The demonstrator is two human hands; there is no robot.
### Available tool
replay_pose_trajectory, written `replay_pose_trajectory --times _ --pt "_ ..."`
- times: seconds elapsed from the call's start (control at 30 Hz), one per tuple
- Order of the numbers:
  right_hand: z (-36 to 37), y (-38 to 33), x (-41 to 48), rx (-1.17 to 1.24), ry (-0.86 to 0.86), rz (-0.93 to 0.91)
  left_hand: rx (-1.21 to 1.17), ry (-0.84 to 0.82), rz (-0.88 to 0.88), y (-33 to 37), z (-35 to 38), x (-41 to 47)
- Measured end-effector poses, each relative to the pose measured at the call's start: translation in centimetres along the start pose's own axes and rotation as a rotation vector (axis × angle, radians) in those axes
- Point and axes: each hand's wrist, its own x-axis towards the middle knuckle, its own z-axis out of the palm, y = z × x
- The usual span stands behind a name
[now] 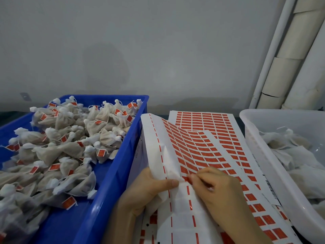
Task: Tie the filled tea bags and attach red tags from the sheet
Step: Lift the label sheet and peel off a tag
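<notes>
Two bins (112,161), two tag sheets (198,148)

No text can be read; the red tags (207,152) carry marks too blurred to make out; so does the barcode strip (270,188) just right of them.

— What does the dark work surface (159,112) carry?

— At left, a blue crate (112,161), heaped with tied, red-tagged tea bags. At right, a white tub (260,150) holding pale bags. Between them, touching both, overlapping tag sheets (226,138), white with rows of red tags.

— How much of the surface shows?

— Only a narrow strip along the grey wall, behind the crate and sheets.
</notes>
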Motion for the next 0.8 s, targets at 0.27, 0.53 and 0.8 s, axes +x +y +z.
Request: replay_pose_trajectory --times 0.27,0.53,0.8 --pt "0.2 -0.4 -0.6 -0.068 -0.112 -0.007 0.009 0.029 0.023 -0.1 -0.1 0.1" --pt "0.1 -1.0 -1.1 -0.238 0.021 -0.142 -0.065 -0.012 0.086 0.0 0.1 -0.1" --pt "-0.1 -1.2 -0.8 0.034 -0.044 0.116 -0.037 -0.043 0.118 0.3 0.2 -0.5"
